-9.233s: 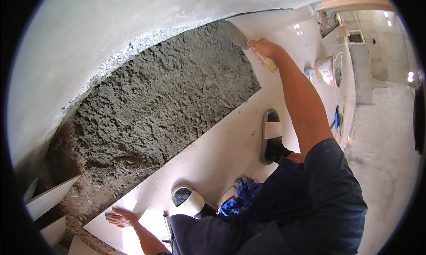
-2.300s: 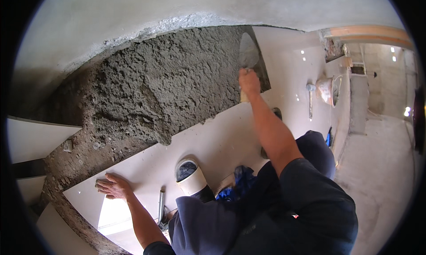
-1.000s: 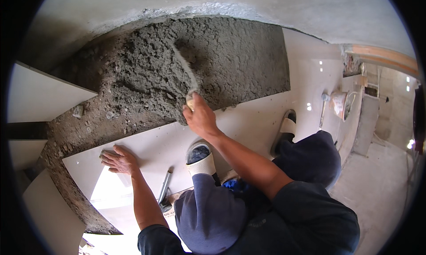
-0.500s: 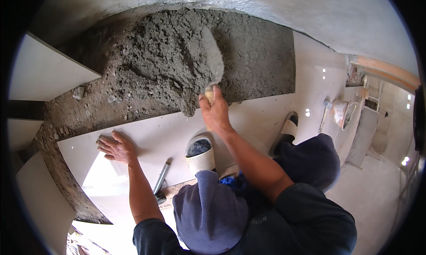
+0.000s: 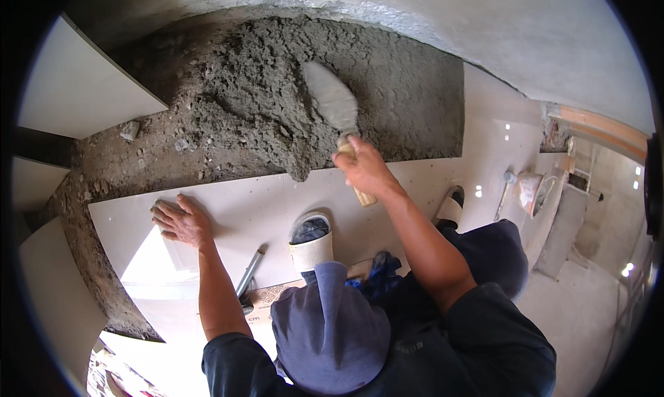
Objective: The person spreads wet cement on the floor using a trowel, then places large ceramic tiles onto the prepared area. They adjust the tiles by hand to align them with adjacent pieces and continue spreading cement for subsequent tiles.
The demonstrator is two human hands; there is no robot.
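Head cam: gripping the trowel [image 5: 337, 103] in the right hand [image 5: 365, 169], out over the mortar [image 5: 252, 106] beyond the far edge of the tiles [image 5: 242, 207], can't tell if touching. Got the left hand [image 5: 181, 220] free, spread on the tiles near their left edge.

Flr [image 5: 443, 182] is part wht tile [image 5: 256, 210], part dirt [image 5: 131, 172]; grey mortar [image 5: 256, 93] sits on dirt; metal bar [image 5: 250, 269], mallet [image 5: 510, 178] & bucket [image 5: 529, 189] on tile.

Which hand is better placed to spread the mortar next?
Probably the right hand: it already grips the trowel, at the mortar. The left hand rests palm-down on the tile, holding no tool.
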